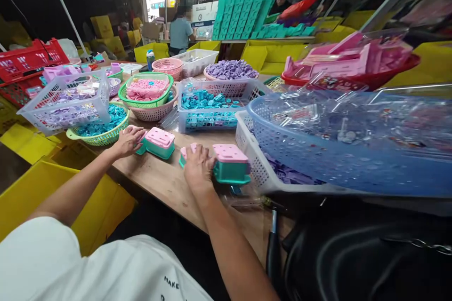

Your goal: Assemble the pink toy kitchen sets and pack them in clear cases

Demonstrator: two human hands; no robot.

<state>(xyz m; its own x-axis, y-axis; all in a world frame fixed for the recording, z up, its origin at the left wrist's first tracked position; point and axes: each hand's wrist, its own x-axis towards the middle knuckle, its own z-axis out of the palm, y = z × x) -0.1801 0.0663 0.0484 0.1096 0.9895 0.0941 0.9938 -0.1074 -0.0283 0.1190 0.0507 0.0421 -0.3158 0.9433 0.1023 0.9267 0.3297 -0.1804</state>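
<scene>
Several small plastic boxes with pink lids and teal bases are lined up on the wooden table. At the left end, my left hand point(130, 141) is closed over the side of one box point(141, 146), which its fingers partly hide. Just right of it sits another pink-lidded box point(160, 143). My right hand point(198, 165) wraps over a further box point(182, 156), mostly covered by the fingers. Against the right side of that hand is one more pink-and-teal box point(231, 164), slightly blurred.
Beyond the boxes stand a green basket of teal parts point(102, 138), a tilted clear basket point(42, 124), a clear crate point(208, 125) and pink parts in a tub point(148, 88). A large blue basket point(339, 162) rises on the right. A person point(180, 33) sits farther back.
</scene>
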